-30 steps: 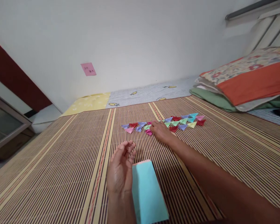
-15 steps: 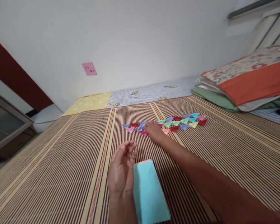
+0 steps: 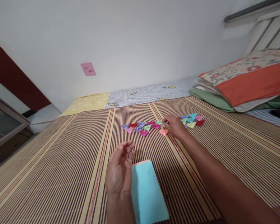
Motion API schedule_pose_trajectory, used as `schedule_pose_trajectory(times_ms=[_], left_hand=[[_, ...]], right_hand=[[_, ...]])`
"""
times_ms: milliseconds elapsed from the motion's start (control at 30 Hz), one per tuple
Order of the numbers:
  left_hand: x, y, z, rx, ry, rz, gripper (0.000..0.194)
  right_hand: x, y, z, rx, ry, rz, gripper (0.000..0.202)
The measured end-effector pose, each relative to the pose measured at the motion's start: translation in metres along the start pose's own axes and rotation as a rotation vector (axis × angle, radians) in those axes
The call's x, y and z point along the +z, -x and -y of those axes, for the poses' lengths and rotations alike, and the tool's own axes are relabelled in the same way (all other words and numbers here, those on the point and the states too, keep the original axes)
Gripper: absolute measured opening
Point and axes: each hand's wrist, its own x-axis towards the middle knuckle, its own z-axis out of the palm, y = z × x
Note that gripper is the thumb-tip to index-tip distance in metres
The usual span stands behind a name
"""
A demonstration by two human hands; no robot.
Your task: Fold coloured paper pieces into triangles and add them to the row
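Note:
Small folded paper triangles in many colours lie in loose rows on the striped mat (image 3: 79, 161). My right hand (image 3: 175, 126) is over the middle of these rows, its thumb and forefinger pinched at a mint-green paper triangle (image 3: 163, 125) that they partly cover. Close to that hand are a salmon triangle (image 3: 164, 132), a magenta one (image 3: 156, 126) and a yellow one (image 3: 191, 125). My left hand (image 3: 120, 168) is nearer to me, palm turned sideways, fingers loosely curved and apart, holding nothing. Beside it lies a stack of light-blue paper (image 3: 149, 191) with a pinkish sheet edge at its far end.
Behind the mat run a yellow cloth (image 3: 88, 102) and a checked sheet (image 3: 144, 93) along the white wall. A pink note (image 3: 88, 69) is stuck on the wall. To the right, a floral and orange pillow (image 3: 254, 81) rests on green bedding (image 3: 212, 99).
My right hand has moved right along the rows, uncovering green and magenta triangles on the left and covering others. My left hand has kept its pose. The view has shifted slightly.

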Motion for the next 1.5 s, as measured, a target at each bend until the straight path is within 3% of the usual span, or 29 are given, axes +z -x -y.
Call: schedule_pose_trajectory(times_ms=[100, 233, 500, 1200, 1500], left_hand=[[0.0, 0.001, 0.002, -0.005, 0.0, 0.008, 0.015], [0.0, 0.0, 0.003, -0.008, -0.017, 0.004, 0.015], [0.0, 0.0, 0.003, -0.011, -0.033, -0.007, 0.016], [0.001, 0.001, 0.001, 0.004, -0.04, 0.011, 0.015], [-0.001, 0.001, 0.001, 0.008, -0.025, 0.013, 0.016]], right_hand=[[0.0, 0.015, -0.015, 0.045, 0.014, 0.035, 0.016], [0.012, 0.026, -0.015, 0.047, 0.077, 0.106, 0.009], [0.03, 0.018, -0.014, 0.032, 0.232, 0.197, 0.028], [0.02, 0.008, -0.015, -0.078, 0.292, 0.206, 0.023], [0.016, 0.01, -0.011, -0.043, 0.241, 0.205, 0.022]])
